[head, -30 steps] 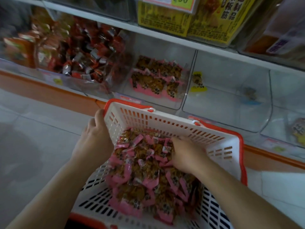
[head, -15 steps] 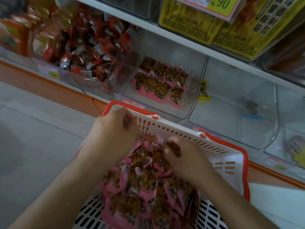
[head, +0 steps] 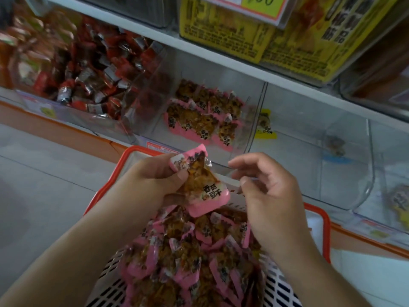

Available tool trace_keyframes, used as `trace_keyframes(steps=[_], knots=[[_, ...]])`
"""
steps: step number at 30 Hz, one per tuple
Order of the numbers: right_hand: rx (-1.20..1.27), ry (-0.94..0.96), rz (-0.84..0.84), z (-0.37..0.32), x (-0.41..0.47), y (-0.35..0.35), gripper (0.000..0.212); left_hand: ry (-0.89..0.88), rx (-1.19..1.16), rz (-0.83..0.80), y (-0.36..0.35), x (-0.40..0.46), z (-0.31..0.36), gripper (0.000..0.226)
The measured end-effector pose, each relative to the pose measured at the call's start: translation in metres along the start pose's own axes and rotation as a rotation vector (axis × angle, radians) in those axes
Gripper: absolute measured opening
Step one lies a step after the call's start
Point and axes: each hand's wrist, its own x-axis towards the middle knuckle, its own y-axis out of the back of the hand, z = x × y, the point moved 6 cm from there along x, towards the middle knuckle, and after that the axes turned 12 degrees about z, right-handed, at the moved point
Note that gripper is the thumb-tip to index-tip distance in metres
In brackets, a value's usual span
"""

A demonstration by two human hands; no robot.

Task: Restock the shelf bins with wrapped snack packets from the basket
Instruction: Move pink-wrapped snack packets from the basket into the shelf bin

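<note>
My left hand (head: 152, 180) holds pink-edged snack packets (head: 199, 185) above the white basket with a red rim (head: 318, 220). My right hand (head: 267, 196) hovers just to the right of them, fingers apart and curled, holding nothing. The basket holds a heap of several more pink packets (head: 188, 258). Straight ahead, a clear shelf bin (head: 155, 120) has a low layer of the same pink packets (head: 203, 116) at its back.
To the left, a clear bin is full of red and silver wrapped snacks (head: 88, 69). To the right, a clear bin (head: 309, 151) holds a yellow packet (head: 265, 125). Yellow boxes (head: 287, 36) stand on the shelf above. Grey floor lies left.
My left hand left the basket's edge, reached into the heap and lifted pink packets up above the basket. My right hand came up out of the heap and spread its fingers.
</note>
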Motion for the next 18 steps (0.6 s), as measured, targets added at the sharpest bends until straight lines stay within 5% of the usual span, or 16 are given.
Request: trace_keyframes(steps=[7, 12, 18], knots=[[0.106, -0.059, -0.187, -0.001, 0.0, -0.005, 0.026, -0.089, 0.127, -0.094, -0.009, 0.001, 0.0, 0.019], [-0.021, -0.082, -0.267, 0.006, -0.006, -0.019, 0.05, -0.113, 0.256, -0.083, -0.014, -0.001, 0.002, 0.02], [0.047, -0.134, -0.058, -0.002, 0.001, -0.013, 0.046, -0.521, 0.785, 0.322, 0.023, 0.008, 0.027, 0.024]])
